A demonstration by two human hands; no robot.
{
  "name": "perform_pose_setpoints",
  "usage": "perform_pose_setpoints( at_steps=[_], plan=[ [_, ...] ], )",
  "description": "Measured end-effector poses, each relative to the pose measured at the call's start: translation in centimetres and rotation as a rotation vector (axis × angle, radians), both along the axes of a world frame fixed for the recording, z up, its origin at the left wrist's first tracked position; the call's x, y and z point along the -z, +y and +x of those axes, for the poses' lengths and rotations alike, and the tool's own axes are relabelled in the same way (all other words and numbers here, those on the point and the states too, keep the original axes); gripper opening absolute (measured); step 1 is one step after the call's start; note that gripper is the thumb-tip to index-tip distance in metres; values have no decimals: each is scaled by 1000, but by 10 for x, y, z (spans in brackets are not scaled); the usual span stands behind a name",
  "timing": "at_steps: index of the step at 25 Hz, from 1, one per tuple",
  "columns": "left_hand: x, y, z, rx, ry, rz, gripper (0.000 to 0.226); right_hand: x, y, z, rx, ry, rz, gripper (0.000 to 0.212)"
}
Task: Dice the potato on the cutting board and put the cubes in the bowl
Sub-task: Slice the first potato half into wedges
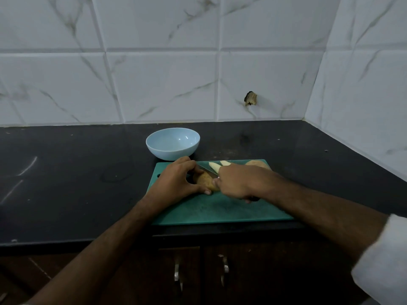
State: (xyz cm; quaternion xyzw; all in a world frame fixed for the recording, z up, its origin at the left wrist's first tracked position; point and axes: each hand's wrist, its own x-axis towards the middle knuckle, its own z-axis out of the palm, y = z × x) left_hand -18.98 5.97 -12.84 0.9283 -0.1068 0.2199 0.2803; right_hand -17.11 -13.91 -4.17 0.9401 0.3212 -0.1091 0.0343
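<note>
Slicing stage: brown-skinned potato piece (206, 181) under the knife on the green plastic cutting board (220, 211); no cubes yet.

Left hand (178, 179) curls round the piece, pinning it at the board's left half. Right hand (236, 183) clenches a dark-handled steel knife (207, 168), blade angled over the piece. Pale cut wedges (214, 166) lie at the board's far edge; the pale blue round bowl (172, 143) sits just beyond, holding nothing visible. Next, probably: press the blade down clear of the left fingertips.

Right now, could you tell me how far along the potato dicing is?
Early stage. Done: two pale slices lie cut on the cutting board. In hand: the left hand steadies a potato piece while the right hand works the knife. Left: another potato piece waits uncut, no cubes show, and the bowl is empty.
</note>
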Motion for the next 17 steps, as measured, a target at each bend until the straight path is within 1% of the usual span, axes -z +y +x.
perform_pose_setpoints(
  at_steps=[3,7,8,12,15,17],
  plan=[
    [-1,0,0,-2,-3,-1,58,15,1,4,11,40,39,39],
    [-2,0,-1,-8,-4,14,59,25,-42,-28,31,103,103,41],
    [-2,1,-1,-9,-3,17,60,28,-54,-39,28,94,91,39],
    [-3,0,-3,-9,3,41,61,30,-80,-66,-4,-60,5,35],
    [-4,-1,-6,-22,24,68,58,27,-78,-58,-22,-115,-5,36],
    [-2,-2,-9,-18,28,85,56,27,-76,-44,4,-115,11,39]
  ],
)
